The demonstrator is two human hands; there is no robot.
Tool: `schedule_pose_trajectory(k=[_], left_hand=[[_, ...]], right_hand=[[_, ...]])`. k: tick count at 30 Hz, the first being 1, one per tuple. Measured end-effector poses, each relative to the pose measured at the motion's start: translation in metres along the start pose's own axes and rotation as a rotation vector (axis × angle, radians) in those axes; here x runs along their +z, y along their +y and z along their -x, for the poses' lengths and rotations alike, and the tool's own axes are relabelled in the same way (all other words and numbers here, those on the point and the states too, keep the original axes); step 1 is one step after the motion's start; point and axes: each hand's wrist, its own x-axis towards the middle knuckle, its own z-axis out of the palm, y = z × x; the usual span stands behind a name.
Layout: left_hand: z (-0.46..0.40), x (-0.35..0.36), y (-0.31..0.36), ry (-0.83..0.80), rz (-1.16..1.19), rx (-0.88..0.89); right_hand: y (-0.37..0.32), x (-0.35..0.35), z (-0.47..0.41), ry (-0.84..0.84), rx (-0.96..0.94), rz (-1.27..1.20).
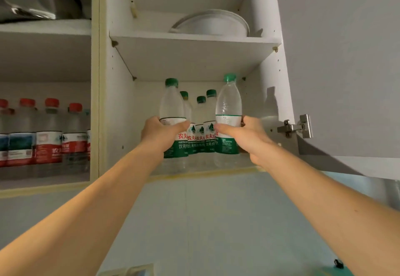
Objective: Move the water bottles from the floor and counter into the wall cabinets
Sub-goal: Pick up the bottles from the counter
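Both my arms reach up into the open wall cabinet (194,44). My left hand (161,131) grips a clear water bottle with a green cap and green label (172,104), upright at the front of the bottom shelf. A second green-capped bottle (228,102) is held upright by my right hand (249,132), just right of the first. Between and behind them stand three more green-capped bottles (201,119) deeper on the same shelf. Whether the two held bottles touch the shelf is hidden by my hands.
The left cabinet section holds a row of red-capped water bottles (49,132) with a metal pan (39,0) above. White plates (212,23) lie on the upper shelf. The open cabinet door (337,59) with its hinge (296,126) hangs at right.
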Motion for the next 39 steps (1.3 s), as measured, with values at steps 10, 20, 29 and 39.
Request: schedule_pose_trajectory(k=[10,20,29,39], left_hand=[[-0.04,0.009,-0.023,-0.056,-0.044,-0.009],[-0.062,0.036,-0.035,-0.129,-0.033,-0.023],[-0.064,0.051,-0.038,-0.066,-0.115,0.003],[-0.043,0.035,-0.028,-0.138,-0.354,0.053]], right_hand=[[0.021,0.001,-0.019,0.078,-0.084,0.325],[0.035,-0.002,-0.044,0.049,-0.019,0.34],[0.047,0.0,-0.058,0.049,0.002,0.391],[0.034,-0.002,-0.034,-0.033,-0.059,0.703]])
